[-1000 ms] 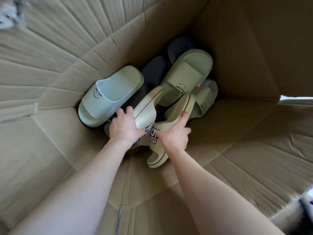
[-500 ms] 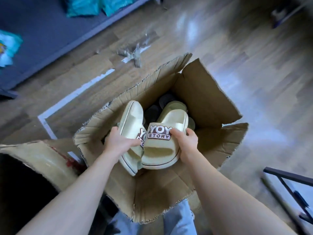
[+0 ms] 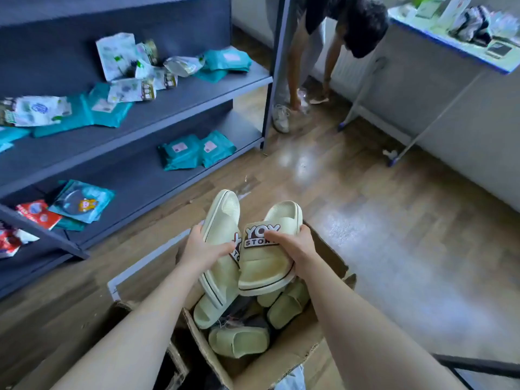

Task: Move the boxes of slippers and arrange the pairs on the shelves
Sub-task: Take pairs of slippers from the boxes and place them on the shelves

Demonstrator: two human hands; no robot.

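Just beneath both hands, the cardboard box [image 3: 281,361] is sitting open on the floor [image 3: 380,220], with more pale slippers [image 3: 239,340] lying loose inside it. Above the box, the left hand [image 3: 201,249] is wrapping its fingers and thumb around one cream slipper [image 3: 222,218], which is tilting on its edge with its far end pointing away. The right hand [image 3: 295,247] is clasping the matching cream slipper [image 3: 267,268] sole-down, thumb pressing over the printed strap. The two are touching between the hands, so the pair is sitting clear of the box, and the step in hand looks like carrying it to its place. Ahead and to the left of the left hand, the grey shelves [image 3: 213,83] are standing, with teal packets [image 3: 197,150] and other packs scattered on them and bare board showing between. The next move is probably calling for a turn that way and setting the pair down side by side on a bare stretch. Far beyond the right hand, another person [image 3: 337,32] is bending toward the floor.
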